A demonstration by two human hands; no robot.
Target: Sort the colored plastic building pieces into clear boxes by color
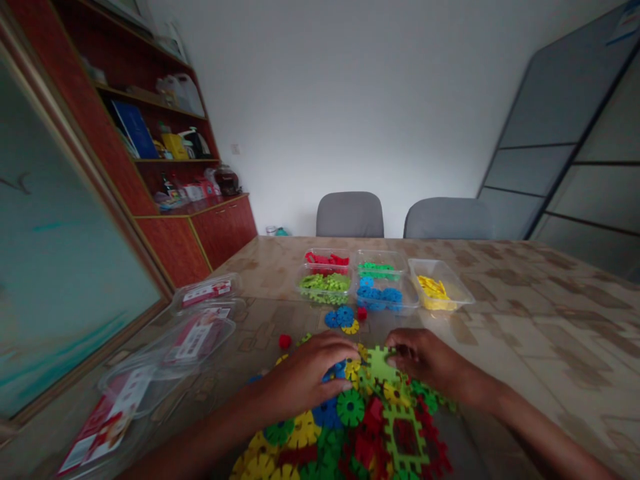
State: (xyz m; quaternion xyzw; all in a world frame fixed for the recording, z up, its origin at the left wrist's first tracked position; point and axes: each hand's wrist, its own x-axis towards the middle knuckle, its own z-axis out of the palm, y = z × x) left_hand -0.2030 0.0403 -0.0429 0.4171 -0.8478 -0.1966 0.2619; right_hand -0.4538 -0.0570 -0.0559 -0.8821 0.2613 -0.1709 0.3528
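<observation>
1. Nearest me, along the bottom centre of the frame, a heap of plastic pieces (305, 430) in yellow, green, blue and red covers the patterned table (535, 327); a green disc (351, 407) and an open green square frame (424, 437) lie on top.
2. Just above the heap's middle, the left hand (313, 370) arches over the pieces, thumb and fingers apart.
3. Right of it, the right hand (427, 360) has its fingertips closed on the right edge of a light-green square piece (381, 365), at the heap's upper edge.
4. At lower left I see clear lids (187, 343) with printed labels, some overlapping.
5. Just beyond the hands sit two red cubes (285, 341), blue discs (345, 315) and a yellow disc (352, 327).
6. Past those, at centre, clear boxes (411, 301) hold light-green and blue pieces in front, red and green behind; the rightmost box holds yellow pieces (433, 288).
7. Farther off, two grey chairs (350, 215) stand against the table's far edge, with a red-brown cabinet (223, 230) at upper left.
</observation>
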